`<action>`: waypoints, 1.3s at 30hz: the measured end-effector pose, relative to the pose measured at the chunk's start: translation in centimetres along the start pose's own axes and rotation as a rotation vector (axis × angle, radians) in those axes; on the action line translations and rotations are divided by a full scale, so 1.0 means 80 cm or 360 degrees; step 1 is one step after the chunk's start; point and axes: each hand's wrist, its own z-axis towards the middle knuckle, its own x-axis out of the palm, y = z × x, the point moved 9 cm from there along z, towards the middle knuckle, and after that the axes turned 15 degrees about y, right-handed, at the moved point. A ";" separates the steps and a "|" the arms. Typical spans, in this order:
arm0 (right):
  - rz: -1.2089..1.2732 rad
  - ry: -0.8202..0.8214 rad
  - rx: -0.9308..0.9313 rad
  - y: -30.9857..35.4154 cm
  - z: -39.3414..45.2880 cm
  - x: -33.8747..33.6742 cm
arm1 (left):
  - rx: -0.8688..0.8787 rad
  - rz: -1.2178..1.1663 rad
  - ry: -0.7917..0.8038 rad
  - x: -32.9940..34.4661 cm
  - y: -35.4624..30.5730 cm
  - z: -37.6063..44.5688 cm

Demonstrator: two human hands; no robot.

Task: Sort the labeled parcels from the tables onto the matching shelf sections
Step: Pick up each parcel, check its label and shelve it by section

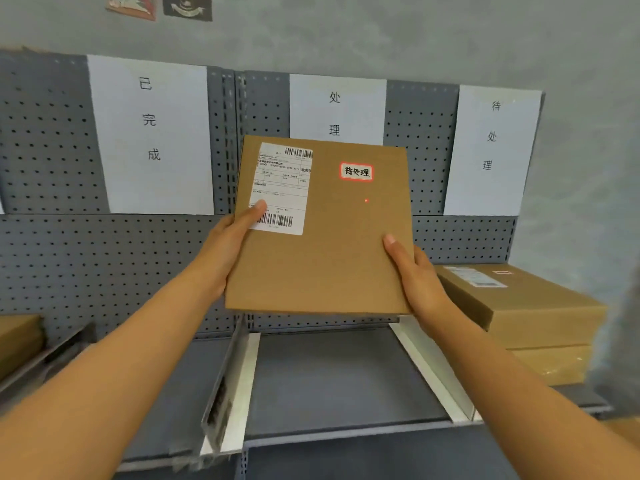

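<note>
I hold a flat brown cardboard parcel [329, 251] upright in front of the shelf, above its middle section. It carries a white shipping label [282, 188] at upper left and a small red-bordered sticker [356, 172] reading 待处理. My left hand [228, 247] grips its left edge, thumb on the shipping label. My right hand [415, 275] grips the lower right edge, thumb on the front. Three paper signs hang on the pegboard: 已完成 [150, 133] on the left, 处理 [337, 109] in the middle, partly hidden by the parcel, and 待处理 [491, 147] on the right.
The grey shelf [339, 379] is split by white dividers [429, 368] into sections. Two stacked brown parcels [530, 313] lie in the right section. Another brown parcel [17, 337] shows at the far left edge. A grey wall stands behind.
</note>
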 end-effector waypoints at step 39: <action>-0.0203 0.0419 0.0866 -0.115 0.069 -0.511 | -0.0906 0.0281 -0.0126 0.454 0.160 0.206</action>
